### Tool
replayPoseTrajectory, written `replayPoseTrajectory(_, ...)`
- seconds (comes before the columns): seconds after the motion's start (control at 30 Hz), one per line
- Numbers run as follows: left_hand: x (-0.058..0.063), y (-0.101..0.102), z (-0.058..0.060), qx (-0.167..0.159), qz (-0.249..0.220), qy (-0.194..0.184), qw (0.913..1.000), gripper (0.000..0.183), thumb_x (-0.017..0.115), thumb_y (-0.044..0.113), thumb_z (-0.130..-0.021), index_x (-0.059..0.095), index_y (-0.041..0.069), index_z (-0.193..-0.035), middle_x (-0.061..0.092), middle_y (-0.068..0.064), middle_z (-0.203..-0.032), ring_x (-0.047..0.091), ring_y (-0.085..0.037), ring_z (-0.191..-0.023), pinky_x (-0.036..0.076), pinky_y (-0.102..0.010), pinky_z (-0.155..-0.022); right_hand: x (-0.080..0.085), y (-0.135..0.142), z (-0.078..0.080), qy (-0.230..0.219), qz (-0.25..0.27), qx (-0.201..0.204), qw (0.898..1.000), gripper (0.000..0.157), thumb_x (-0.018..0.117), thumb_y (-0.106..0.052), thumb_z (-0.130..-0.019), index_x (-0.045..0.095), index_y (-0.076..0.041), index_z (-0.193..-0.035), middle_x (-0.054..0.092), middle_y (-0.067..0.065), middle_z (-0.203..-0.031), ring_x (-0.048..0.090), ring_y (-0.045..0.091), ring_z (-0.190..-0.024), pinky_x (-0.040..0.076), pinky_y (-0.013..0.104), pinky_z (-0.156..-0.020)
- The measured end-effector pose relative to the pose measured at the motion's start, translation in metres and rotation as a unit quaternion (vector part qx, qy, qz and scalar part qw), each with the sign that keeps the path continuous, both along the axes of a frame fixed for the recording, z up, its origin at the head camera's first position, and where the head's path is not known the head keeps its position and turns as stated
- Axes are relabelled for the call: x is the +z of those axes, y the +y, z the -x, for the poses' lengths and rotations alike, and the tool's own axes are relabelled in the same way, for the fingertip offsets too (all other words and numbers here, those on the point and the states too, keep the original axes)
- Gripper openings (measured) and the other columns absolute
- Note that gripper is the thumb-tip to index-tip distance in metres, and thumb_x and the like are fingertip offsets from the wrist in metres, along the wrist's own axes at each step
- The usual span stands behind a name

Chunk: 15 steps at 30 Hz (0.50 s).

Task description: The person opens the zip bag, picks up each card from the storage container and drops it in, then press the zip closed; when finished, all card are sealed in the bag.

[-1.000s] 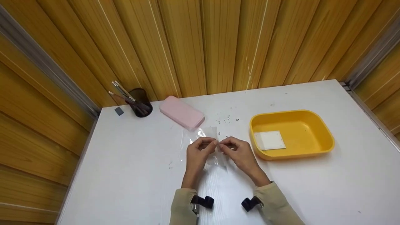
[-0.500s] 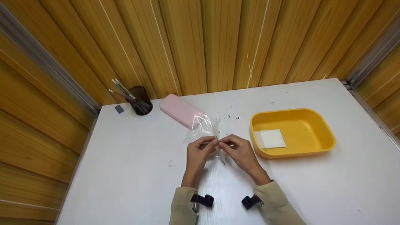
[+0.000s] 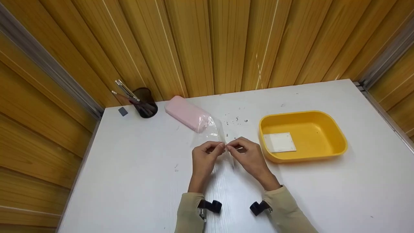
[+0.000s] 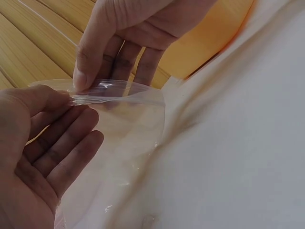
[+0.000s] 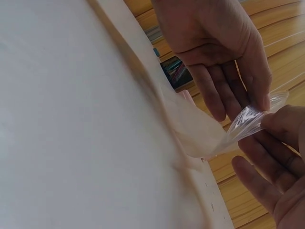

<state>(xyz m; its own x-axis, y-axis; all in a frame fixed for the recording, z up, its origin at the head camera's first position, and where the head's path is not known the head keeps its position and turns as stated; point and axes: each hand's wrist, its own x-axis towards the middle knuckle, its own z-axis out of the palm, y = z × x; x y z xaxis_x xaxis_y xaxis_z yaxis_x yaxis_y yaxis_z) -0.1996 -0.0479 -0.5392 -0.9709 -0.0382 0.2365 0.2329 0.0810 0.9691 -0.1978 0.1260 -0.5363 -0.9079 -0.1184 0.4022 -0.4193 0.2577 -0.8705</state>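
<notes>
The bag (image 3: 211, 130) is thin, clear plastic, very shiny and crinkly. From it, in the head view, the wall (image 3: 226, 48) at 12 o'clock looks like wood with grain lines. At 3 o'clock the yellow tub (image 3: 312, 142) is smooth plastic with a soft shine. At 10 o'clock the pink case (image 3: 184, 112) looks smooth and dull. Between 4 and 5 o'clock the sleeve (image 3: 288, 210) is dull cloth. The white table (image 3: 139, 161) is smooth and a bit shiny.

Bright, even light is washing over my surface (image 3: 136, 181) in the head view, glinting off the clear bag (image 3: 213, 130) and leaving soft shadows near my left hand (image 3: 203, 158) and right hand (image 3: 250, 159). Both wrist views are looking dimmer and greyer, with fine detail softening.
</notes>
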Motion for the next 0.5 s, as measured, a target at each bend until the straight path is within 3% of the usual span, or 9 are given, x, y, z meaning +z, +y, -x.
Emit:
replayPoseTrajectory(0.3, 0.0000, 0.0015, -0.0010, -0.023, -0.066, 0.012, 0.9975, 0.010, 0.075, 0.003, -0.098, 0.079, -0.006, -0.099, 0.078, -0.014, -0.091, 0.079, -0.028, -0.083, 0.064, -0.035, -0.077, -0.0011, -0.0073, -0.0023, -0.005, 0.017, 0.013, 1.000, 0.011, 0.078, 0.000, -0.095, 0.075, -0.004, -0.106, 0.076, 0.004, -0.103, 0.076, 0.023, -0.096, 0.061, 0.030, -0.086)
replayPoseTrajectory(0.5, 0.0005, -0.0026, -0.0005, -0.035, -0.048, 0.019, 0.9981, 0.010, 0.076, 0.005, -0.098, 0.080, -0.004, -0.100, 0.079, -0.010, -0.091, 0.079, -0.026, -0.086, 0.063, -0.035, -0.079, -0.0024, -0.0079, -0.0034, 0.010, 0.030, 0.009, 0.999, 0.008, 0.076, 0.002, -0.096, 0.076, -0.004, -0.101, 0.077, 0.004, -0.098, 0.077, 0.025, -0.090, 0.061, 0.026, -0.081)
